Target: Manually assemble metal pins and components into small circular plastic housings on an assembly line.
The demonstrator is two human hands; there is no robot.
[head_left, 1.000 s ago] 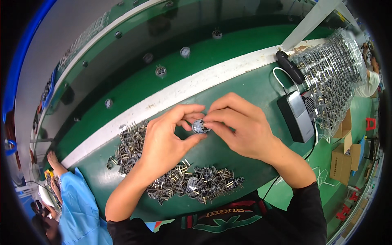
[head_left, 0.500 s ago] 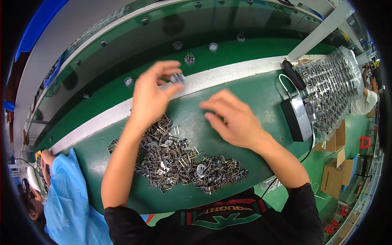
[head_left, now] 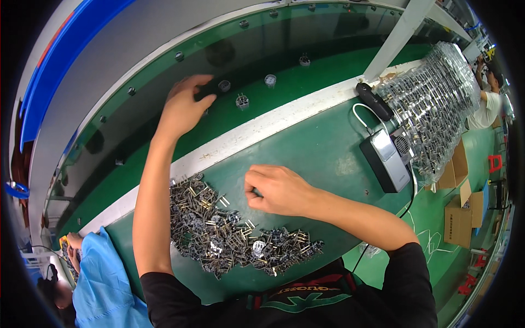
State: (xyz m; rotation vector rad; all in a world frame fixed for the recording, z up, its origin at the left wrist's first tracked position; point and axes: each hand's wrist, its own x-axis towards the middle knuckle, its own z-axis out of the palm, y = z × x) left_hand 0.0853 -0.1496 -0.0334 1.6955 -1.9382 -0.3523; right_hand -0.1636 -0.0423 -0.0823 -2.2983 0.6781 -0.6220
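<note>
Green workbench (head_left: 328, 158) with white strip (head_left: 262, 128), green floor (head_left: 437, 240), cardboard boxes (head_left: 459, 224), white post (head_left: 399, 38)

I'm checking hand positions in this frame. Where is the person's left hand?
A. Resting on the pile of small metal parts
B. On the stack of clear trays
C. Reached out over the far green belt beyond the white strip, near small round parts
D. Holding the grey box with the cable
C: the left hand is stretched past the white strip over the green belt, beside a small round part, well away from the pile of metal parts.
</note>
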